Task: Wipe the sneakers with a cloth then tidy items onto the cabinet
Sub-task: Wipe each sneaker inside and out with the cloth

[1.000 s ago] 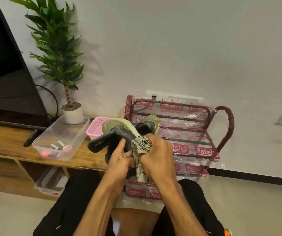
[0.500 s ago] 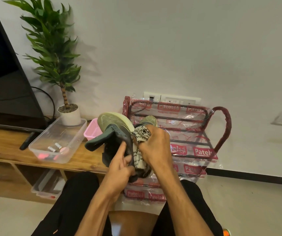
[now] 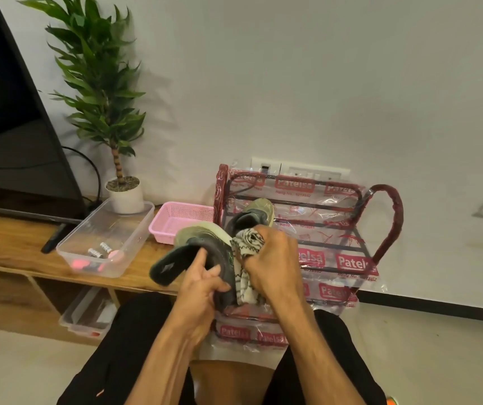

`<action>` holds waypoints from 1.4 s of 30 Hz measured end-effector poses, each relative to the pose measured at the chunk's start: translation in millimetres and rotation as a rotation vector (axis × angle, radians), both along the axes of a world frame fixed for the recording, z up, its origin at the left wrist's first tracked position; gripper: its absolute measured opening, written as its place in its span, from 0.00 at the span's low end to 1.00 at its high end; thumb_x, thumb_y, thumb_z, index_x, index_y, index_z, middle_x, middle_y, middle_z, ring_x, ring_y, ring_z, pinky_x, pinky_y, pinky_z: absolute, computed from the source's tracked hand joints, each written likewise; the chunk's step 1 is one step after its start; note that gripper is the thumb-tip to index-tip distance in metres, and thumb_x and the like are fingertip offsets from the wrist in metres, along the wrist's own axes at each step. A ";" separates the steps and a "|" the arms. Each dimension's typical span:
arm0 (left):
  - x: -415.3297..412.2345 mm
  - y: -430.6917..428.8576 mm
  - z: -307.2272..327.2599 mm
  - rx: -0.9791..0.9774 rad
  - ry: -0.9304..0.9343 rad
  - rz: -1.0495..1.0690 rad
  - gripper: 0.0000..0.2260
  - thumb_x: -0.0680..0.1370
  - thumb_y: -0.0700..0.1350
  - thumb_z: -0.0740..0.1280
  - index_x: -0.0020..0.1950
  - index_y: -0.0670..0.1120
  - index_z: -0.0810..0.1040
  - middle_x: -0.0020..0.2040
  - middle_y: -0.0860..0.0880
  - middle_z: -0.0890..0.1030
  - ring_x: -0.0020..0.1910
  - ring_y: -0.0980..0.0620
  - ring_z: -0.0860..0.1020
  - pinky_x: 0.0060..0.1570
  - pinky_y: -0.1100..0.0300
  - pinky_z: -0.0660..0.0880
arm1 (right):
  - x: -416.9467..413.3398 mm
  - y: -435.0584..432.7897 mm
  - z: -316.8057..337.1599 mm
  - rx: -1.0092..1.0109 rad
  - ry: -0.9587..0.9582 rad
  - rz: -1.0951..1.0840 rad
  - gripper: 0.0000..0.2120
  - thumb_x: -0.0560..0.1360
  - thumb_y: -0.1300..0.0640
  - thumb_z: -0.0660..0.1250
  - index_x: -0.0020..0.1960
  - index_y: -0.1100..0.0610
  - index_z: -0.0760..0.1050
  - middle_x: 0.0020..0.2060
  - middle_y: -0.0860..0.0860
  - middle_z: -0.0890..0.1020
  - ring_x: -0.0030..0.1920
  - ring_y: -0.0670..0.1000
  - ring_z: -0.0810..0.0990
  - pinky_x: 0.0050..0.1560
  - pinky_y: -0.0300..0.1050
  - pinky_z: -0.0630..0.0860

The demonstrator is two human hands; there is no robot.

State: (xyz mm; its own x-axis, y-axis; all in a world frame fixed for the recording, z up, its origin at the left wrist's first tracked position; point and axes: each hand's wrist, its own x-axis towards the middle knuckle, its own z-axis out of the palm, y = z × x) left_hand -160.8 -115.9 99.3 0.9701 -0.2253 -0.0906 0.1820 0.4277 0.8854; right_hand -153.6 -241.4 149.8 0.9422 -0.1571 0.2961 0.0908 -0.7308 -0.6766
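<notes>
I hold a dark grey sneaker point(image 3: 205, 247) with a pale green sole up in front of me, its tongue flopping out to the left. My left hand point(image 3: 202, 290) grips the sneaker from below, thumb inside the opening. My right hand point(image 3: 272, 264) clutches a bunched black-and-white patterned cloth point(image 3: 246, 258) and presses it against the sneaker's right side. A second grey sneaker point(image 3: 255, 214) sits behind on the red wire shoe rack point(image 3: 386, 229), which is wrapped in printed plastic. The wooden cabinet point(image 3: 9, 244) runs along the left.
On the cabinet stand a clear plastic tub point(image 3: 135, 226) holding batteries and small pink items, a pink basket point(image 3: 176, 217), a potted plant point(image 3: 123, 194) and a TV point(image 3: 15, 141) with a remote point(image 3: 53, 241). Another clear bin point(image 3: 85, 314) lies under the cabinet. My knees are at the bottom.
The cloth in my right hand has slid up the side of the sneaker. My left hand has shifted its grip lower on the shoe. The view has moved slightly.
</notes>
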 end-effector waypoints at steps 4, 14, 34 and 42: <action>-2.8 -0.6 0.6 -0.001 -0.024 -0.011 0.42 0.69 0.19 0.50 0.76 0.52 0.63 0.56 0.38 0.83 0.48 0.44 0.84 0.37 0.57 0.80 | -3.6 6.5 -0.5 -0.051 0.083 0.065 0.07 0.71 0.64 0.72 0.45 0.53 0.79 0.35 0.48 0.82 0.34 0.47 0.81 0.35 0.50 0.82; -0.7 -4.7 4.4 0.106 -0.069 -0.043 0.39 0.75 0.21 0.54 0.75 0.57 0.62 0.54 0.39 0.84 0.43 0.46 0.84 0.38 0.51 0.82 | 7.9 11.7 8.2 0.068 -0.062 0.041 0.03 0.73 0.57 0.73 0.42 0.55 0.80 0.33 0.47 0.82 0.32 0.46 0.80 0.31 0.43 0.78; -4.8 3.8 5.3 0.134 -0.091 0.009 0.40 0.70 0.19 0.54 0.70 0.57 0.69 0.44 0.38 0.85 0.29 0.52 0.79 0.27 0.62 0.75 | -6.5 -5.0 6.0 0.045 0.148 0.178 0.06 0.71 0.60 0.75 0.47 0.55 0.81 0.35 0.48 0.83 0.34 0.45 0.82 0.33 0.43 0.81; 7.3 8.1 5.3 0.053 -0.008 0.101 0.39 0.70 0.20 0.54 0.73 0.54 0.64 0.54 0.41 0.85 0.49 0.43 0.83 0.35 0.58 0.79 | -29.3 0.4 -19.4 -0.042 0.088 0.163 0.05 0.72 0.54 0.73 0.40 0.54 0.79 0.37 0.47 0.82 0.36 0.46 0.80 0.37 0.52 0.80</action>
